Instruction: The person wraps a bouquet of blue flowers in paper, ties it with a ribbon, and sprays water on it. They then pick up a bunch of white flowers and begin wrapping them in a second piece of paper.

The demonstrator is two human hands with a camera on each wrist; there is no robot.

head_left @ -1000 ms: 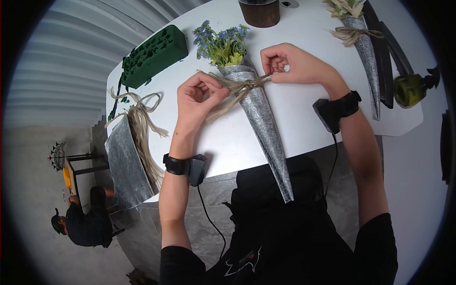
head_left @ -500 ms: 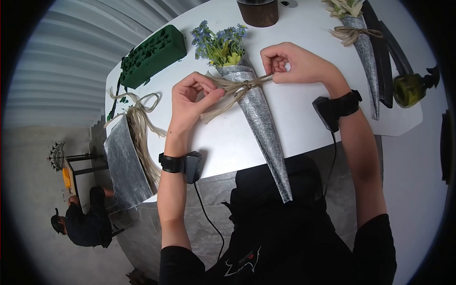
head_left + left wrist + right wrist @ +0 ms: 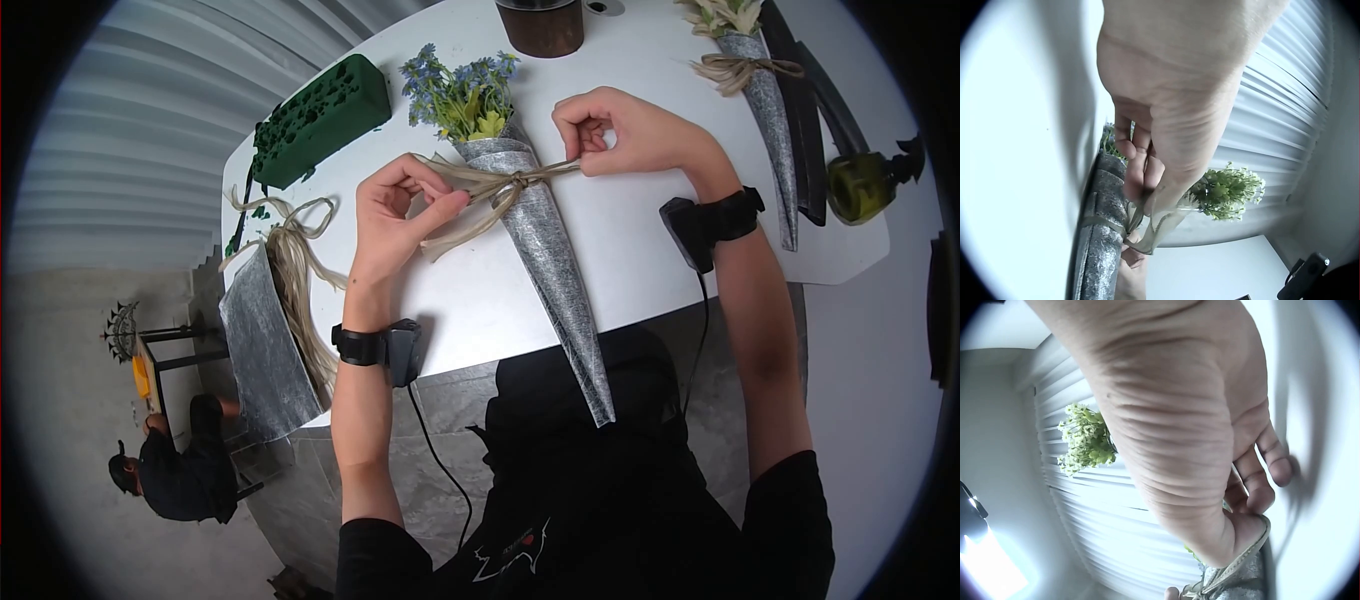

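A cone of silver-grey wrapping [image 3: 550, 260] holds small blue flowers [image 3: 458, 90] and lies across the table, its narrow tip past the near edge. Beige raffia ribbon [image 3: 519, 181] is knotted around the cone below the flowers, with loops and tails spreading to the left. Between thumb and fingers, my left hand [image 3: 398, 215] pinches the ribbon left of the knot. On the other side my right hand [image 3: 640, 135] pinches a strand of it, stretched taut from the knot. In the right wrist view, ribbon [image 3: 1235, 565] runs over the thumb to the silver wrapping.
Green floral foam [image 3: 325, 120] lies at the back left, above grey wrapping sheets [image 3: 268, 345] and loose raffia [image 3: 292, 255]. A dark pot [image 3: 542, 28] stands at the back. A second wrapped cone [image 3: 770, 125] and a green bottle [image 3: 858, 190] are at right. Another person [image 3: 185, 465] sits far left.
My left hand has drawn leftward with the ribbon, and my right hand has shifted slightly right with its strand. The cone's knot and flowers have slid a little left.
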